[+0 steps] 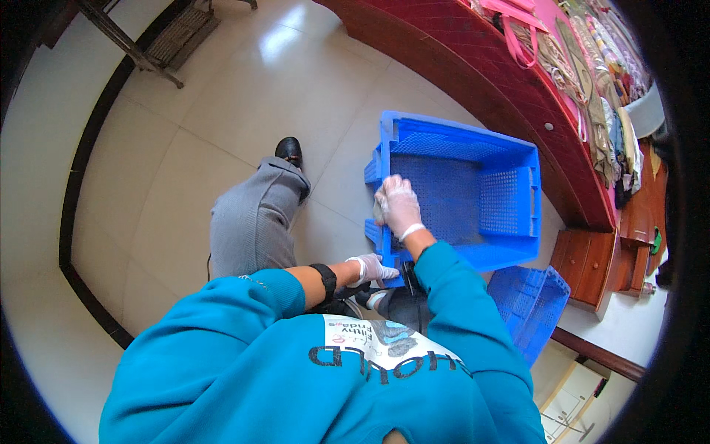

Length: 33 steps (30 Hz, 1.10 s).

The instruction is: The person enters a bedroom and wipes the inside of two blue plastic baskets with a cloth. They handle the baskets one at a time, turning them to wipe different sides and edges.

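A large blue plastic crate (466,258) with perforated walls and floor stands before me, its open top facing up. My right hand (400,206), in a thin translucent glove, is closed around a greyish cloth (379,206) at the crate's near-left rim. The cloth is mostly hidden by the fingers, so its shape is unclear. Lower down, my left hand (373,270), also gloved, grips the crate's near corner, thumb and fingers over the edge. A black band (324,282) circles the left wrist. Nothing lies inside the crate.
A second blue crate (530,311) is to the right. A bed-like red platform (499,94) carries clothes and bags (582,83). A wooden cabinet (582,263) stands beside it. A leg in grey trousers (255,216) extends over the tiled floor (183,183). A metal rack (177,41) is far left.
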{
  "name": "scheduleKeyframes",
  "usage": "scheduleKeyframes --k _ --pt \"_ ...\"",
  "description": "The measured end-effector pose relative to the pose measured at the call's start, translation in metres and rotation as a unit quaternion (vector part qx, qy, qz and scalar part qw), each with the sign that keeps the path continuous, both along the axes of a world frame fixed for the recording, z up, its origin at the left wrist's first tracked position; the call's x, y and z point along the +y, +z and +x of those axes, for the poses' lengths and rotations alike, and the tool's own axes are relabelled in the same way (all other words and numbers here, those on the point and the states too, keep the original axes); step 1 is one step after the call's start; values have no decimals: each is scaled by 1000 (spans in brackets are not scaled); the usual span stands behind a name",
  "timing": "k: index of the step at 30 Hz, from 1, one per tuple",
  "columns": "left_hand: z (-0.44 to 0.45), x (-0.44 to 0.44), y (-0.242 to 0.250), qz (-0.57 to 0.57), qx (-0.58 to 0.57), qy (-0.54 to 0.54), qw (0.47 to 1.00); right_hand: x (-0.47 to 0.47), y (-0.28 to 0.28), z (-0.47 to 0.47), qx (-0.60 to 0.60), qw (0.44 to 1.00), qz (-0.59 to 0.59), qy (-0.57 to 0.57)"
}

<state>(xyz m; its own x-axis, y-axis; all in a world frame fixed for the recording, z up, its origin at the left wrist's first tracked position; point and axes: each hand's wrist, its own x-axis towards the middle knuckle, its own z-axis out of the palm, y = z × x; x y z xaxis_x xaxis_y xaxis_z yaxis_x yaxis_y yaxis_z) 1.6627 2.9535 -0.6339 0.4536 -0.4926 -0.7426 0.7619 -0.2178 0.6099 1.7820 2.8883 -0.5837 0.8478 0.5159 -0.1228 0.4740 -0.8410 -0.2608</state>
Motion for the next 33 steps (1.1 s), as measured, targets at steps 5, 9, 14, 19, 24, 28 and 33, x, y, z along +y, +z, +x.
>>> scheduleKeyframes --k 5,9,14,19,24,28,33 --pt "6 6 10 18 17 -91 996 37 -5 83 -51 998 8 -35" --pt "6 5 19 19 0 -81 997 49 -6 104 -41 997 -30 -51" --pt "15 13 21 100 -83 -206 970 41 -4 66 -90 995 -13 -31" --pt "23 18 17 90 -84 -171 978 6 -10 0 -94 995 -11 -8" --pt "14 1 9 52 -87 -92 991 -6 -11 -23 -48 999 -11 15" --pt "12 -7 -2 28 -208 -139 968 18 -15 14 -87 996 35 -3" --pt "19 -1 -3 29 -264 -178 948 34 -23 33 -78 996 2 -45"
